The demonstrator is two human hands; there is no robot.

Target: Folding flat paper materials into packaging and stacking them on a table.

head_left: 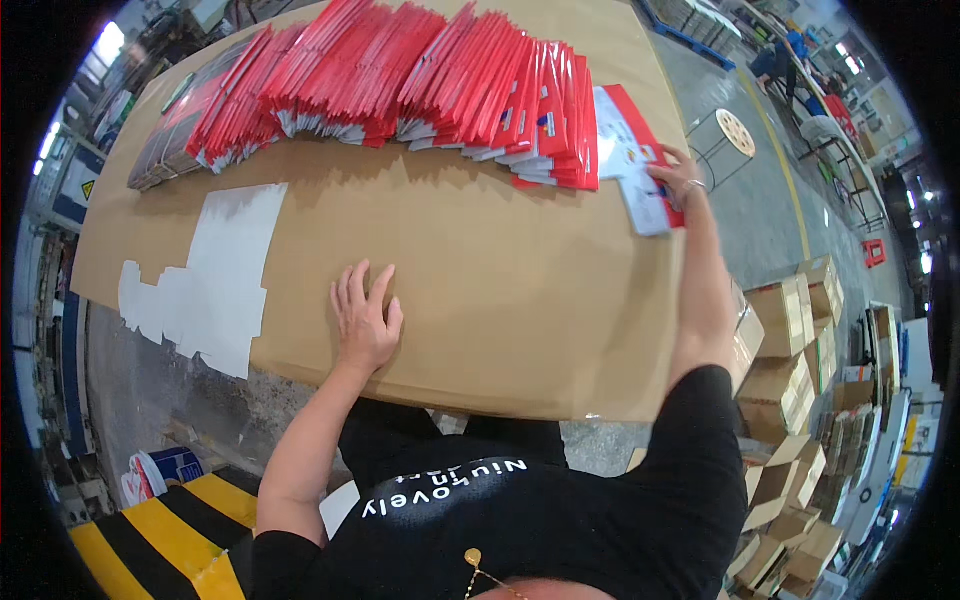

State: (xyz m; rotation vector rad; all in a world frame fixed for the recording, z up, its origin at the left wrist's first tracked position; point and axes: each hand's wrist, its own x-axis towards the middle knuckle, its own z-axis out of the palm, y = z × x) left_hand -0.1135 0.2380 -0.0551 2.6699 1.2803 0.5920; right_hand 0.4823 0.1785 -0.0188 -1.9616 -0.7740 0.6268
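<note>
My left hand [364, 318] rests on the brown cardboard-covered table [480, 300], fingers spread and nothing in them. At the table's right edge my right hand [680, 176] grips a flat red-and-white printed sleeve [648, 205], thumb and fingers around its right side. Partly beneath it lies another flat red-and-white sleeve [618, 125]. Just left of these, a long leaning row of red-and-white sleeves [470, 85] fans out along the far side of the table.
A white, stepped flat sheet [230, 265] lies on the table's left side. A dark bundled stack [165, 150] sits at the row's left end. Cardboard boxes [780, 390] are piled on the floor at right. A round-seated stool [735, 132] stands beyond the table's right edge.
</note>
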